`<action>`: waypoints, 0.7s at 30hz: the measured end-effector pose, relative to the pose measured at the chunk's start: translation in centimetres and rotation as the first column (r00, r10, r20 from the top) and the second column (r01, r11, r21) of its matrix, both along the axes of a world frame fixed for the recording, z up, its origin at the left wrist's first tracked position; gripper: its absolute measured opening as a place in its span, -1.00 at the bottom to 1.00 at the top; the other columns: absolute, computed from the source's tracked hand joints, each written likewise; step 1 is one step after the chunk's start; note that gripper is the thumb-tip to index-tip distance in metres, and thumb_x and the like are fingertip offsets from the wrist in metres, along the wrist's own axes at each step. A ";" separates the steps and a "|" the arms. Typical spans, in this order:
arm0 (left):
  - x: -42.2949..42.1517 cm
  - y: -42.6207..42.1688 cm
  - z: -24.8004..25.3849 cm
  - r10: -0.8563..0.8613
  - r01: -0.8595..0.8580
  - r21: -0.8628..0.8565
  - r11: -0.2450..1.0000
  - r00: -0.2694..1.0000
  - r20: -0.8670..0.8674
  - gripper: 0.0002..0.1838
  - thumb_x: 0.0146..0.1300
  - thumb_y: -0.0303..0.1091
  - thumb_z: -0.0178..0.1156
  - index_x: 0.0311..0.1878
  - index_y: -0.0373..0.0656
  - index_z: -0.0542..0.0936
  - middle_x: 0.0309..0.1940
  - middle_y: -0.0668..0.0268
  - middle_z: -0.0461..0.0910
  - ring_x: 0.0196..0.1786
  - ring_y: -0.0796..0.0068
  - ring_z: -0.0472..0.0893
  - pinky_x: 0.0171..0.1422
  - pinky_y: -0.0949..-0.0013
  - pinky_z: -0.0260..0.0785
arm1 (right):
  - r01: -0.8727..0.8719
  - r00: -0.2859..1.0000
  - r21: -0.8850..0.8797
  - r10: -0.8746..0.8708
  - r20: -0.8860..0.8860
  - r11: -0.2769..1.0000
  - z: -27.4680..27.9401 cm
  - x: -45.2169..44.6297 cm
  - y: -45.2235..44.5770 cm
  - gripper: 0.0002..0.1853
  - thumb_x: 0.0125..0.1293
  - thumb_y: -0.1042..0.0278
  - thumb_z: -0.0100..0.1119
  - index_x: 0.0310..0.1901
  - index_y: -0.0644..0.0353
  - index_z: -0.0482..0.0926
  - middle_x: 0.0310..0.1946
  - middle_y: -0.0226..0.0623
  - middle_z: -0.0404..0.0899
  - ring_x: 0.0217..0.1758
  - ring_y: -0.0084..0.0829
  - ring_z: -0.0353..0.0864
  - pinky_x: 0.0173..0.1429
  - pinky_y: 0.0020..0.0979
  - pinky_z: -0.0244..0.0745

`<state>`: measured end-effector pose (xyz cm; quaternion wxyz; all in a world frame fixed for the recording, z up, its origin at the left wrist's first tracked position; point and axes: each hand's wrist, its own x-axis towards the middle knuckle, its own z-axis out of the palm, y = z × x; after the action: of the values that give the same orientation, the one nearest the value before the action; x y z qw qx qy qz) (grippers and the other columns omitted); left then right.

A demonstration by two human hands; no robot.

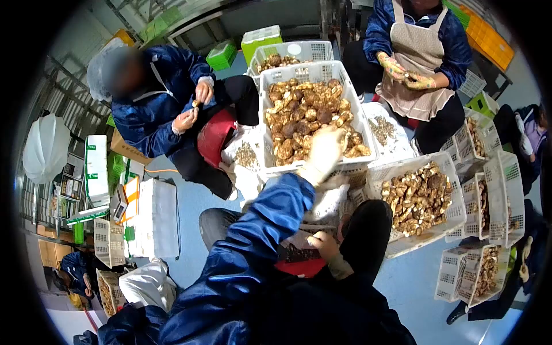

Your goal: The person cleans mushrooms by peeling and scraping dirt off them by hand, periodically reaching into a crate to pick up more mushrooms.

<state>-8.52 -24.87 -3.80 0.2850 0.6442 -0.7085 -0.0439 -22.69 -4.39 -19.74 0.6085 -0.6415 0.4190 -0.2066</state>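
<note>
My left hand (325, 150) reaches over the near edge of a white basket (361, 129) and touches the brown and cream mushrooms (305, 109) heaped in it. Its fingers are blurred and partly hidden, so what they hold is unclear. Low over my lap, my right hand (326, 246) is closed, its fingers curled around something too small to make out. Beneath it lie a red and a dark patterned surface. To the right stands a second white basket (454, 221) with slender, pale mushrooms (418, 198).
Across on the left, a seated person (155, 98) holds a small mushroom piece. Another person (420, 63) in an apron and patterned gloves sits at the upper right. Cloths with trimmings (382, 129) flank the main basket. More baskets (486, 276) stand far right; white boxes (158, 218) stand left.
</note>
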 end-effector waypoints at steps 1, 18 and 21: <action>2.2 -0.9 -0.5 0.094 -0.104 0.172 0.980 0.994 0.061 -0.64 0.09 -0.26 0.21 -0.03 -0.18 0.60 -0.08 0.06 0.60 -0.05 0.06 0.60 0.04 0.18 0.46 | 0.018 1.000 0.045 -0.018 -0.001 0.999 0.4 0.2 -0.1 -0.72 0.20 0.21 0.17 -0.30 0.31 0.61 -0.41 -0.17 0.64 -0.35 -0.38 0.58 -0.19 -0.37 0.43; 12.4 1.1 -1.7 0.258 0.446 0.453 0.772 0.432 -0.864 -0.65 0.28 -0.14 0.18 0.04 -0.12 0.51 -0.26 0.40 0.59 -0.15 0.45 0.61 0.00 0.31 0.50 | 0.047 0.997 0.222 -0.031 -0.074 0.974 3.2 0.5 0.1 -0.71 0.22 0.20 0.18 -0.33 0.34 0.57 -0.41 -0.17 0.61 -0.35 -0.36 0.57 -0.25 -0.35 0.41; 14.1 7.0 -0.2 0.219 0.658 -0.059 0.751 -0.332 -0.917 -0.52 0.39 -0.17 0.04 0.31 -0.12 0.32 -0.21 0.36 0.57 -0.07 0.38 0.61 0.11 0.21 0.49 | 0.132 0.971 0.291 -0.183 0.156 0.948 2.4 0.7 0.0 -0.76 0.22 0.26 0.17 -0.35 0.33 0.58 -0.39 -0.29 0.60 -0.28 -0.50 0.55 -0.17 -0.45 0.40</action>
<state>5.62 -17.90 -3.95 0.5129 0.2176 -0.2617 -0.7881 -22.01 -4.43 -17.32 0.7096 -0.4926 0.4369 -0.2509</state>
